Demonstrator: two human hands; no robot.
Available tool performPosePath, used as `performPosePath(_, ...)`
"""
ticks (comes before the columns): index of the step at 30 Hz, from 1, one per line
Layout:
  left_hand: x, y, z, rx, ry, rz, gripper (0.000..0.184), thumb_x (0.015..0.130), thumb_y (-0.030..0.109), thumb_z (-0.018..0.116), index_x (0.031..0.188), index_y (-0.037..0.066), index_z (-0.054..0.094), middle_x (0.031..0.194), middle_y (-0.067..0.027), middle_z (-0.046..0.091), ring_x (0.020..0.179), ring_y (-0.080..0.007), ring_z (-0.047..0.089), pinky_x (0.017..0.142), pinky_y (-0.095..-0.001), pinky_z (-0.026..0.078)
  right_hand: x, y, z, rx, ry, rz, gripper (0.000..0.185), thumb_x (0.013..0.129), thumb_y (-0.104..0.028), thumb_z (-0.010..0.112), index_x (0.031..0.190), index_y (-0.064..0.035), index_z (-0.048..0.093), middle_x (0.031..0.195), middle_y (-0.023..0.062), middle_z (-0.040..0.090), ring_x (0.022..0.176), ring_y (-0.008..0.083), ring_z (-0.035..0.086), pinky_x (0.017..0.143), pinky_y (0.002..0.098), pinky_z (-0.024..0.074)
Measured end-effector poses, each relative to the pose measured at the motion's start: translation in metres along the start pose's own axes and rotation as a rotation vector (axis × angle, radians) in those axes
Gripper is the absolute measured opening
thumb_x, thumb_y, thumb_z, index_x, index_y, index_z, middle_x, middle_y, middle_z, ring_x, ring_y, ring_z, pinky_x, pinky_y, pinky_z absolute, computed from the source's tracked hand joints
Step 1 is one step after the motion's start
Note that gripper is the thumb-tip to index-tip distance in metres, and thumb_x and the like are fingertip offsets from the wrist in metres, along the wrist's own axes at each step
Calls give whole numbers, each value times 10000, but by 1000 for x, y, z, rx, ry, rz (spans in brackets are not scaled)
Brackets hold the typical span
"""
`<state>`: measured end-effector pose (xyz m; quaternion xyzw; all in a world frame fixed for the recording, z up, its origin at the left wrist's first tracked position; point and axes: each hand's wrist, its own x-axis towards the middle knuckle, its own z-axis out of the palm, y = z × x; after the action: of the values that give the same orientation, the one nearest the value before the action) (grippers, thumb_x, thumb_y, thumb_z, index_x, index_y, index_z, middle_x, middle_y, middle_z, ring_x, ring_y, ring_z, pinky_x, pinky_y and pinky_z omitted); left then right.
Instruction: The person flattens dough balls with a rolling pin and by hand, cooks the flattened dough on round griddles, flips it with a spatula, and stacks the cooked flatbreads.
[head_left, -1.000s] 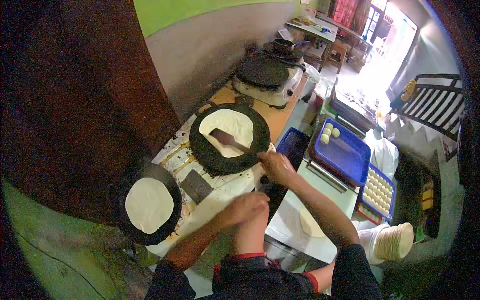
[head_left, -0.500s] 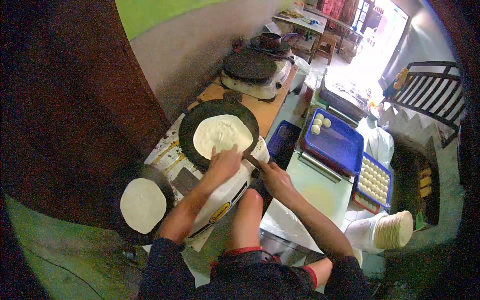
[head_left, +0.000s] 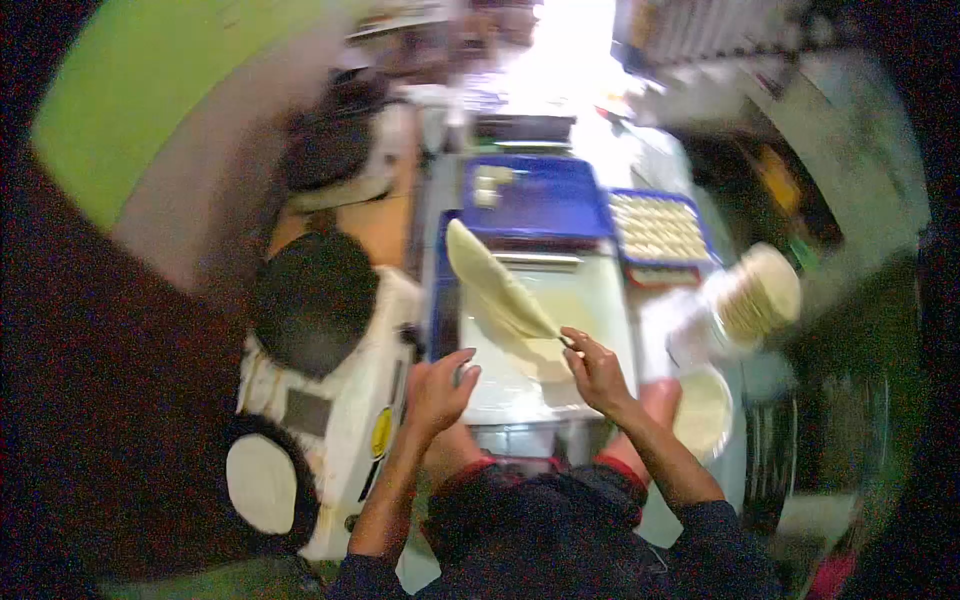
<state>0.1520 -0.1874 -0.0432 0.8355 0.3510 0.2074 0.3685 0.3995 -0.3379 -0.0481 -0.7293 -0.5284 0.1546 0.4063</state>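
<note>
My right hand (head_left: 598, 378) is closed around the dark handle of what looks like a flat spatula (head_left: 567, 343), mostly hidden. Draped along it, a pale round flatbread (head_left: 495, 285) hangs tilted above the white work surface (head_left: 480, 385). My left hand (head_left: 440, 392) is raised left of that surface, thumb and fingers apart, apparently holding nothing. On the white stove (head_left: 385, 345) to the left is a bare black griddle (head_left: 318, 305). Nearer to me, a second black pan (head_left: 304, 490) carries another flatbread (head_left: 262, 483).
Beyond the work surface stands a blue tray (head_left: 540, 195) with a few dough balls; another tray (head_left: 665, 228) is filled with rows of them. At right lie a stack of flatbreads (head_left: 755, 300) and a round tub (head_left: 705, 415). Another griddle (head_left: 325, 150) stands farther back.
The flatbread has left the griddle and moved right, over the work surface, carried by my right hand. My left hand has come away from the bread. The view has turned right.
</note>
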Motion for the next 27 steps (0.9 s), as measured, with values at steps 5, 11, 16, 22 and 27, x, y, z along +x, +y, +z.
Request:
performPosePath(5, 33, 36, 109, -214, -340, 132, 374, 965, 243, 635, 1240, -10, 646, 1138, -215, 707, 1053, -290, 698, 910, -373, 533, -166, 72, -121, -320, 415, 302, 323, 956, -81, 551, 1265, 7, 579, 1123, 238, 676, 1043, 399, 660, 925, 443, 525)
performPosePath(11, 36, 92, 203, -125, -731, 205, 375, 961, 227, 642, 1236, -29, 635, 1120, -215, 713, 1048, -302, 703, 884, -375, 545, -308, 159, -132, -380, 648, 699, 346, 959, -91, 578, 1301, -36, 570, 1074, 217, 694, 933, 347, 687, 831, 421, 545)
performPosePath(16, 28, 95, 230, -53, -828, 176, 371, 959, 217, 645, 1244, -20, 634, 1109, -219, 715, 1054, -303, 708, 868, -389, 557, -330, 167, -152, 170, 648, 973, 356, 979, -150, 582, 1329, -83, 571, 919, 125, 708, 673, 182, 658, 634, 334, 542)
performPosePath(22, 20, 70, 222, 46, -858, 83, 346, 962, 183, 639, 1245, -15, 634, 1129, -212, 712, 1058, -294, 708, 847, -386, 566, -373, 275, -116, 366, 621, 991, 503, 929, -182, 682, 1383, -52, 508, 913, 86, 676, 654, 153, 635, 598, 304, 527)
performPosePath(27, 16, 52, 207, 40, -816, 73, 350, 962, 203, 638, 1232, -19, 638, 1115, -209, 714, 1014, -299, 715, 855, -407, 561, -385, 300, -96, 1, 617, 1091, 551, 765, -128, 802, 1244, -85, 534, 1025, 106, 645, 934, 221, 642, 755, 394, 529)
